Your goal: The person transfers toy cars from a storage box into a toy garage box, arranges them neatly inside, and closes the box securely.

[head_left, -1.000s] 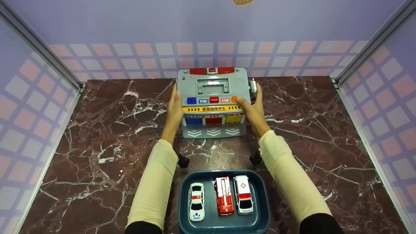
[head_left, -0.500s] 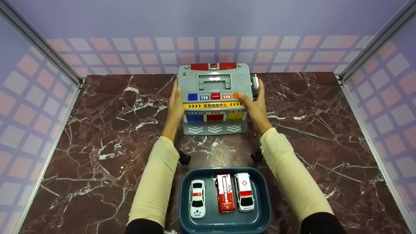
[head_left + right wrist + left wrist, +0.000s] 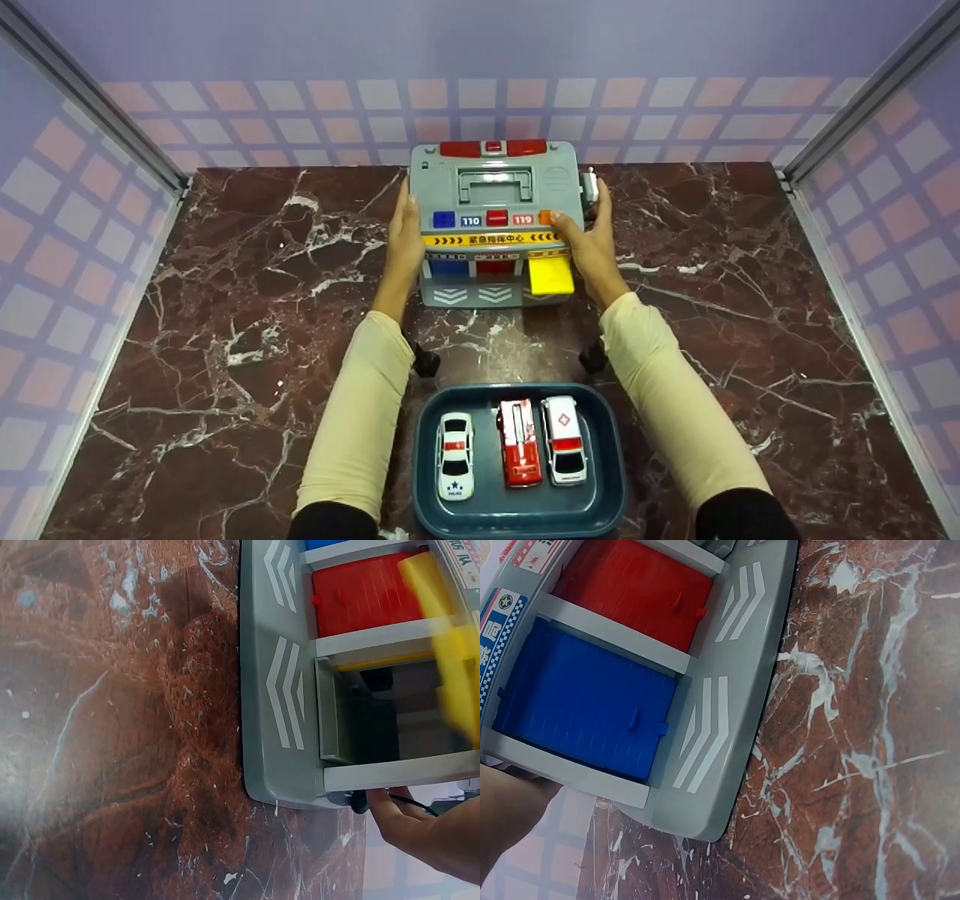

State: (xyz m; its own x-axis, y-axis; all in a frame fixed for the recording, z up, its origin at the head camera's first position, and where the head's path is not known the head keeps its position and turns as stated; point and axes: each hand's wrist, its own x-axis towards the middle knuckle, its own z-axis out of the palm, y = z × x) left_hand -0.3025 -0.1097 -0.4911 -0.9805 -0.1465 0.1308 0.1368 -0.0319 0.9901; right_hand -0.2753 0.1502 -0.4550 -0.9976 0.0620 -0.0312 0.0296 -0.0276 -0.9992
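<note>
A grey toy garage [image 3: 495,195] stands near the back wall with a blue door [image 3: 585,701], a red door [image 3: 367,594] and a yellow door [image 3: 551,275] along its front. Swung up and outward, the yellow door leaves a dark bay visible in the right wrist view. My left hand [image 3: 405,244] lies along the garage's left side, fingers extended against it. At the right side my right hand [image 3: 595,244] grips the garage, its thumb pressing the orange button [image 3: 545,216] and its fingers reaching behind a small grey-white side piece [image 3: 589,187].
A dark blue tray [image 3: 517,521] sits in front, holding a toy police car [image 3: 455,457], a toy fire truck [image 3: 519,442] and a toy ambulance [image 3: 564,439]. Tiled walls enclose the marbled table [image 3: 247,315] at back and sides.
The yellow door has flipped up and out. Both hands stay on the garage, the right thumb still on the orange button. The whole view has shifted slightly.
</note>
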